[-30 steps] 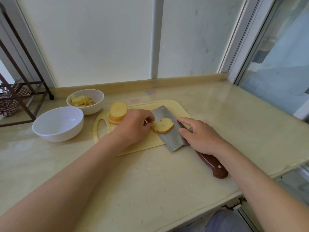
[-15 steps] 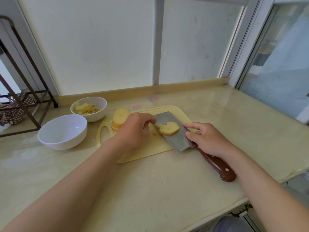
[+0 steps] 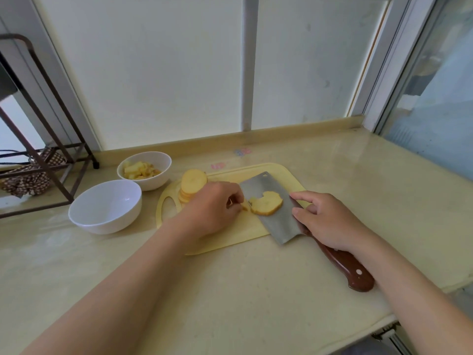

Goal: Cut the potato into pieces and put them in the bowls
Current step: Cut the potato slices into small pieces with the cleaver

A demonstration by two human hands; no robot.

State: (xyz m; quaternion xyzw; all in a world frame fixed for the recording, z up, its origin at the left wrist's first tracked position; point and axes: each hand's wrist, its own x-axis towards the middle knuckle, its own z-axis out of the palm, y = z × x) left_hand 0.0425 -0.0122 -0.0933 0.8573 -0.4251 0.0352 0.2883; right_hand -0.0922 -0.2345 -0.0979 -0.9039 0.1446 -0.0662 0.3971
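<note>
Brown-handled knife (image 3: 279,221) gripped by right hand (image 3: 330,221), blade lying flat over yellow cutting board (image 3: 230,239), potato slice (image 3: 267,203) resting on blade. Left hand (image 3: 212,208) curled beside slice, hold unclear. Beyond, stacked slices (image 3: 193,183); leftward on counter (image 3: 230,303), empty bowl (image 3: 102,221), then bowl of pieces (image 3: 153,180).

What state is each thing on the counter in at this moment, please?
near bowl, upright, empty.
far bowl, upright, holding potato pieces.
potato slices, stacked on the cutting board.
cleaver, blade roughly flat over the board, gripped by the right hand.
single slice, lying on the cleaver blade.
left hand, fingers curled beside the single slice; grip unclear.
</note>
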